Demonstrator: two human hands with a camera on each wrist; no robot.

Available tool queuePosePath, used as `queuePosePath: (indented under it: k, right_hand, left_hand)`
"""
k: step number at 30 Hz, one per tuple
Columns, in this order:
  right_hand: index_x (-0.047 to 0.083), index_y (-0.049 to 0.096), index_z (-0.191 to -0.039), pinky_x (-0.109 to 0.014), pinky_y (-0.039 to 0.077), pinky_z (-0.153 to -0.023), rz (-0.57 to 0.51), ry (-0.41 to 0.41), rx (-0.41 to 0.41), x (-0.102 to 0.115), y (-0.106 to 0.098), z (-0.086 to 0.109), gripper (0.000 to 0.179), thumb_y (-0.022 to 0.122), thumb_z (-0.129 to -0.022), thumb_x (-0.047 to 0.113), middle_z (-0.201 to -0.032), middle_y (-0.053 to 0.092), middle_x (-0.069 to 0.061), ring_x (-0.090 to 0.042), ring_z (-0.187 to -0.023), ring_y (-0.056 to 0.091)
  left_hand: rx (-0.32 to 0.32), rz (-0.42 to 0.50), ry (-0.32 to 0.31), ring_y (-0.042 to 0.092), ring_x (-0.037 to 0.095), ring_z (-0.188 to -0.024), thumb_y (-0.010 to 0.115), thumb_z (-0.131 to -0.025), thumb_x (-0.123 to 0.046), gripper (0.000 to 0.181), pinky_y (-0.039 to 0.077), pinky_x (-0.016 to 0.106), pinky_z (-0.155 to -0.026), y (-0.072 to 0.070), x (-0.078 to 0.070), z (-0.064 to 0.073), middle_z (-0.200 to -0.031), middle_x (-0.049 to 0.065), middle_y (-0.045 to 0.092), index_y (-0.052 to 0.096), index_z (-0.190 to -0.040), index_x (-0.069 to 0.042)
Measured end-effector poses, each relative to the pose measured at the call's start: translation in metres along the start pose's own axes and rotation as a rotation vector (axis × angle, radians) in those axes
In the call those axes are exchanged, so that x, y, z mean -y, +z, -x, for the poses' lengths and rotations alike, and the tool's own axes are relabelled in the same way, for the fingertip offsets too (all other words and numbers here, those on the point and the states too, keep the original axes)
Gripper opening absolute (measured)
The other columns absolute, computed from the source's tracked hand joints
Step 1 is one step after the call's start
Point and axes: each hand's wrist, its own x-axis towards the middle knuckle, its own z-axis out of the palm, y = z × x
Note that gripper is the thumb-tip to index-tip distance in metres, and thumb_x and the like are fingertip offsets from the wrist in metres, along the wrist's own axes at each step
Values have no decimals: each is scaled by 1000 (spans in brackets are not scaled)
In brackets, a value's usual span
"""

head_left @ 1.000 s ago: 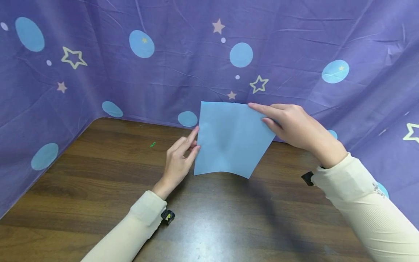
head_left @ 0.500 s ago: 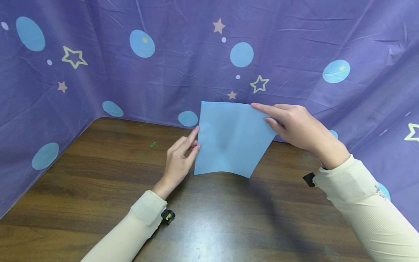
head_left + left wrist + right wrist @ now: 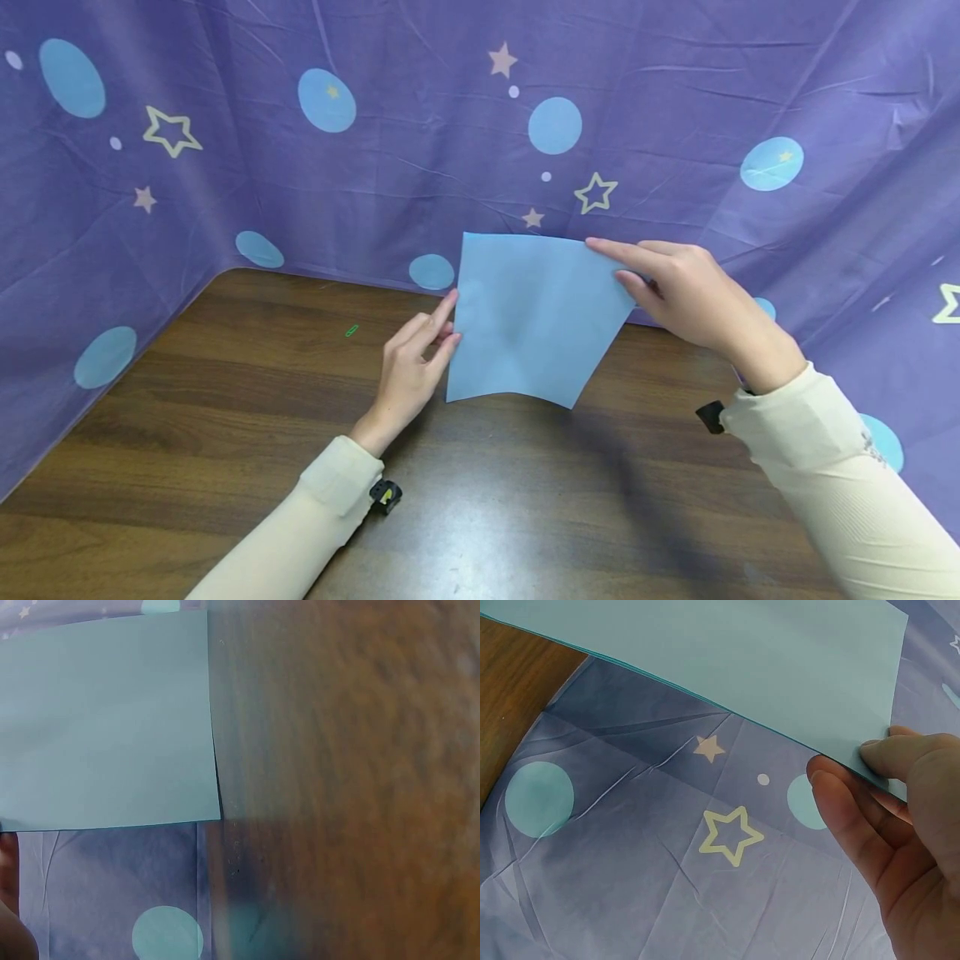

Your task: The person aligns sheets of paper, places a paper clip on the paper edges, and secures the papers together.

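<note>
A light blue sheet of paper is held up off the table, its lower edge bowed. My left hand pinches its left edge between thumb and fingers. At the upper right corner, my right hand grips it, thumb on the near face and fingers behind, as the right wrist view shows with the hand at the paper. In that view the sheet's long edge looks doubled. The left wrist view has the paper at upper left, with only a bit of my left hand showing.
The brown wooden table lies below the paper. A purple curtain with stars and dots stands behind and at the sides. A small green paperclip-shaped thing is on the table at left. Dark wrist devices sit at both cuffs.
My right hand has slid slightly right along the paper's upper edge, toward the corner. My left hand and the paper have hardly moved.
</note>
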Motion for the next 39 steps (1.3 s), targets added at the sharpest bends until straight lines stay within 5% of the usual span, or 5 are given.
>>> queuePosePath:
  k: [7,39]
  right_hand:
    - [14,65,-147,-25,36,-69,-17,-31,-44,-1,3,3,59,72,-93,-9,-83,63,-1,-11,-66,41]
    - [10,75,-134,-23,42,-67,-53,-4,-233,-6,16,15,49,75,-90,-10,-86,71,-4,-10,-69,52]
  left_hand:
    - [-15,3,7,70,21,-84,79,-92,5,62,59,22,-81,1,1,1,-93,13,70,61,-150,-8]
    - [2,-1,2,70,22,-84,79,-93,3,62,58,21,-82,-1,-1,1,-94,12,70,60,-151,-8]
